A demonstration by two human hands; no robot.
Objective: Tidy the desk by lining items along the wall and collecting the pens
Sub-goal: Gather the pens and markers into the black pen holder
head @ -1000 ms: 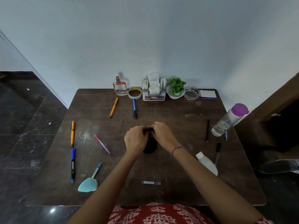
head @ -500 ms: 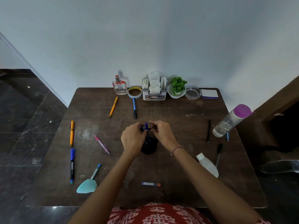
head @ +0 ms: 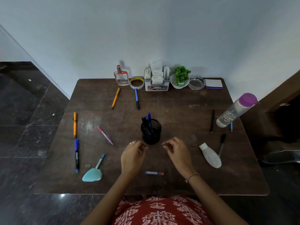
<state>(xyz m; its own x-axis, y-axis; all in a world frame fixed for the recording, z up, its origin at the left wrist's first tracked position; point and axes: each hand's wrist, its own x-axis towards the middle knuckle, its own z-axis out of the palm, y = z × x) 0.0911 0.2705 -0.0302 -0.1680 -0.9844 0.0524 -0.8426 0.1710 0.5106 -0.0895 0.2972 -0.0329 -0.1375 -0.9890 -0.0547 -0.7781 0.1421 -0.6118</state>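
Note:
A black mesh pen cup (head: pixel 151 132) stands mid-desk with dark blue pens (head: pixel 147 121) upright in it. My left hand (head: pixel 133 155) and my right hand (head: pixel 177 153) hover just in front of the cup, both empty with fingers loosely curled and apart. Loose pens lie around: an orange pen (head: pixel 115 98), a blue pen (head: pixel 137 99), an orange marker (head: pixel 75 124), a blue marker (head: pixel 77 155), a pink pen (head: pixel 105 135), a teal pen (head: pixel 100 161), a black pen (head: pixel 212 121) and a black marker (head: pixel 221 144).
Along the wall stand a perfume bottle (head: pixel 121 76), tape roll (head: pixel 136 82), tissue organiser (head: pixel 157 78), potted plant (head: pixel 180 77), glass ashtray (head: pixel 196 82) and notepad (head: pixel 213 83). A purple-capped bottle (head: pixel 236 110), white tube (head: pixel 210 155), teal sponge (head: pixel 92 175) and small eraser (head: pixel 154 173) lie on the desk.
Both hands have let go of the pens above the cup and drawn back toward me. The blue pens now stand in the cup on their own.

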